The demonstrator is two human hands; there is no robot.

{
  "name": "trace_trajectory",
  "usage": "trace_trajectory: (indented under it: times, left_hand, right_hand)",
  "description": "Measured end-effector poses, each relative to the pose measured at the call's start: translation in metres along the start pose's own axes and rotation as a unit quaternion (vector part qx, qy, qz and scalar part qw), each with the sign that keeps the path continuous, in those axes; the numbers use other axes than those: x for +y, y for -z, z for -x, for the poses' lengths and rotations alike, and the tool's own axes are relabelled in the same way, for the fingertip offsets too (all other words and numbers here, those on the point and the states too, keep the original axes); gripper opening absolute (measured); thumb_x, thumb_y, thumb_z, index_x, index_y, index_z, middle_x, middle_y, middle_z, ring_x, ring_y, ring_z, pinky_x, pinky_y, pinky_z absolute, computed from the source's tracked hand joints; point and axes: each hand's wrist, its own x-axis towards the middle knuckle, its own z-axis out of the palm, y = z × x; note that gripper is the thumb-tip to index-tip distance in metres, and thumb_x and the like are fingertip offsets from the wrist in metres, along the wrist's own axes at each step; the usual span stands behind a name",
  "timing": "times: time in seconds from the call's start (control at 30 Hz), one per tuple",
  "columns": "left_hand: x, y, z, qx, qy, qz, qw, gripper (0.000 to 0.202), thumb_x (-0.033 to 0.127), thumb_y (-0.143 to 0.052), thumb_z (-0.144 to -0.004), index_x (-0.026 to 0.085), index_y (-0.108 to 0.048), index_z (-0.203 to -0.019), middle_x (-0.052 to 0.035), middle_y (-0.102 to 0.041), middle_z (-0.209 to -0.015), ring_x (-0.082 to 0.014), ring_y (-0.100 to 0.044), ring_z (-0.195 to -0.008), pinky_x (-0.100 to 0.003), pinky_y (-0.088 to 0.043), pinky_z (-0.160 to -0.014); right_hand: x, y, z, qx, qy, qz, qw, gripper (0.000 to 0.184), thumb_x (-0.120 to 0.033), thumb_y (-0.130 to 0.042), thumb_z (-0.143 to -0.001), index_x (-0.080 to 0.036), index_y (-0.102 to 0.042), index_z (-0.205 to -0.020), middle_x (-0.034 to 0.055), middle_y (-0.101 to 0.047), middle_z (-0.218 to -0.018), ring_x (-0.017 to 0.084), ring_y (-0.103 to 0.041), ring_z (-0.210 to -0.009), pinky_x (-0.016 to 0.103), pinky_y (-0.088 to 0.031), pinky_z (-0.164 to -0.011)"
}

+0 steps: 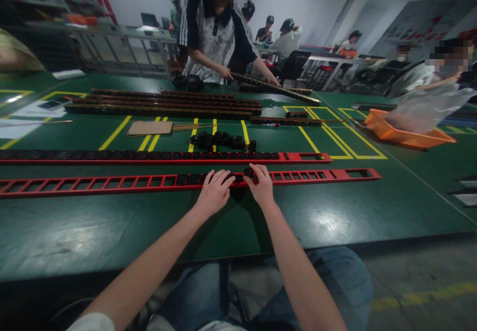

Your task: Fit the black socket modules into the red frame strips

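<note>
Two long red slotted frames lie across the green table. The near frame holds a few black socket modules around its middle; the far frame is filled with them along most of its length. My left hand rests on the near frame, fingers curled down over the black modules. Just to its right, my right hand pinches a black socket module against the same frame. A loose pile of black modules sits behind the far frame.
Long dark strips are stacked at the back. A person across the table handles another strip. An orange tray sits at the right, a cardboard sheet at mid-table. Other people sit further back.
</note>
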Motion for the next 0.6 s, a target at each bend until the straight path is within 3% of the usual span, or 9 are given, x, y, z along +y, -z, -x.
trace_trajectory:
  times: [0.23,0.43,0.6]
  left_hand:
    - [-0.0008,-0.0010,0.0001,0.005,-0.002,0.002,1.000,0.043,0.017,-0.049,-0.091,0.025,-0.059,-0.132,-0.0068,-0.055,-0.144,-0.0250,-0.047,-0.136,-0.053,-0.028,-0.120]
    - [-0.0008,-0.0020,-0.0001,0.013,0.001,0.009,1.000,0.038,0.017,-0.048,-0.092,0.022,-0.060,-0.127,-0.0072,-0.056,-0.144,-0.0248,-0.047,-0.136,-0.052,-0.029,-0.120]
    - [-0.0003,-0.0010,-0.0005,0.014,0.002,0.009,1.000,0.037,0.016,-0.048,-0.091,0.022,-0.061,-0.125,-0.0074,-0.055,-0.144,-0.0248,-0.047,-0.136,-0.051,-0.029,-0.120]
  right_hand:
    - [0.0040,-0.0023,0.0006,0.004,0.009,-0.007,1.000,0.039,-0.028,-0.065,-0.089,-0.025,-0.060,-0.128,0.0104,-0.061,-0.119,0.025,-0.060,-0.114,0.043,-0.053,-0.100]
    - [0.0045,-0.0032,-0.0002,0.010,0.020,-0.015,1.000,0.025,-0.025,-0.069,-0.085,-0.023,-0.063,-0.110,0.0101,-0.066,-0.111,0.026,-0.062,-0.108,0.044,-0.055,-0.094]
    - [0.0012,-0.0034,-0.0006,-0.007,0.040,-0.009,0.999,0.022,-0.023,-0.069,-0.085,-0.022,-0.064,-0.106,0.0099,-0.067,-0.111,0.026,-0.061,-0.105,0.043,-0.053,-0.093]
